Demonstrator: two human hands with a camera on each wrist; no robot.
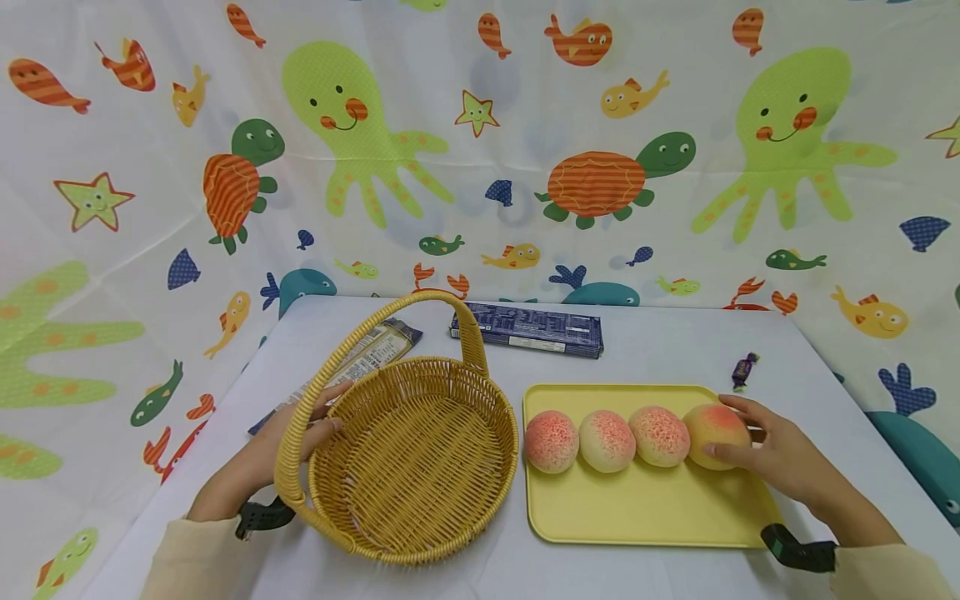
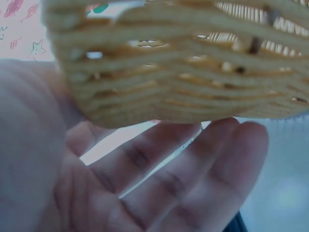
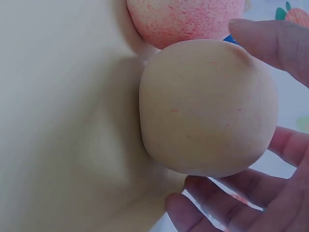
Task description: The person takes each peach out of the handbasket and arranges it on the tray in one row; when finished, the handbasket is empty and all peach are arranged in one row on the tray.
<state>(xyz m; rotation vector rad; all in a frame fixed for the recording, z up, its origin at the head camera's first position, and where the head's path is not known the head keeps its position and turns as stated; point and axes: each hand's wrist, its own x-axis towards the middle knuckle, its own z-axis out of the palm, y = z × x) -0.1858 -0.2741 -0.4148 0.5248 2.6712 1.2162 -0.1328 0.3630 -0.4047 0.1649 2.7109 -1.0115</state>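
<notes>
A golden wicker basket (image 1: 420, 475) with a tall arched handle stands on the left of the table. My left hand (image 1: 303, 429) grips its left side, the arm passing by the handle; in the left wrist view the fingers (image 2: 183, 169) lie along the woven wall (image 2: 183, 82). On the yellow tray (image 1: 637, 517) several peaches sit in a row. My right hand (image 1: 772, 446) holds the rightmost peach (image 1: 712, 433), thumb on one side and fingers on the other. That peach (image 3: 207, 106) looks smooth and pale from the right wrist, beside a pink speckled peach (image 3: 183, 19).
Behind the basket lie a dark blue box (image 1: 532, 329) and a flat printed packet (image 1: 375, 350). A small purple wrapped candy (image 1: 744, 371) is behind the tray's right end. A sea-animal curtain (image 1: 480, 208) hangs along the back and sides of the white table.
</notes>
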